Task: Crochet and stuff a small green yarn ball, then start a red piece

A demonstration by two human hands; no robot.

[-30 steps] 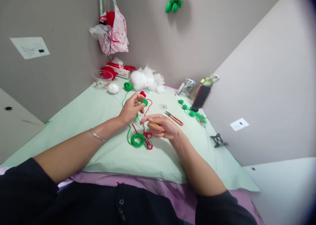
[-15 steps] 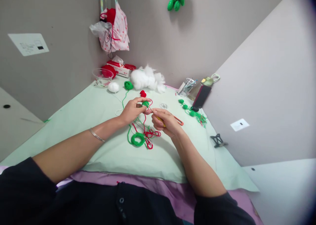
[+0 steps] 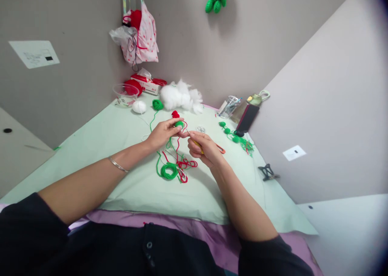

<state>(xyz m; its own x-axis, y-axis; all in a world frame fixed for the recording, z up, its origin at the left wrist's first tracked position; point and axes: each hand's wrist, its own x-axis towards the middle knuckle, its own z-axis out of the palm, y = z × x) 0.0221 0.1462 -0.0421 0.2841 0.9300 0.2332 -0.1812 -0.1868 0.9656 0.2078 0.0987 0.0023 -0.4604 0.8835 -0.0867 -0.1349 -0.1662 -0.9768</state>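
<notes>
My left hand [image 3: 165, 133] pinches a small green crocheted piece [image 3: 179, 124] between thumb and fingers. My right hand [image 3: 203, 146] is closed on a crochet hook [image 3: 198, 146] with a yellow-orange handle, its thin metal shaft pointing at the green piece. Red yarn [image 3: 177, 146] runs down from the left hand to loose red loops on the cloth. Just beyond the fingers lies a small red yarn ball [image 3: 175, 114]. A coil of green yarn [image 3: 169, 171] rests below the hands.
Behind are white stuffing [image 3: 180, 97], a white yarn ball [image 3: 139, 107], a green ball [image 3: 157, 104] and a plastic bowl [image 3: 126, 95]. To the right lie green crocheted pieces [image 3: 235, 139], a phone [image 3: 247, 118], a clear cup [image 3: 229, 107] and a black clip [image 3: 268, 172].
The green piece has tilted and moved slightly up in my left fingers. My right hand and the hook have shifted a little to the right, away from it.
</notes>
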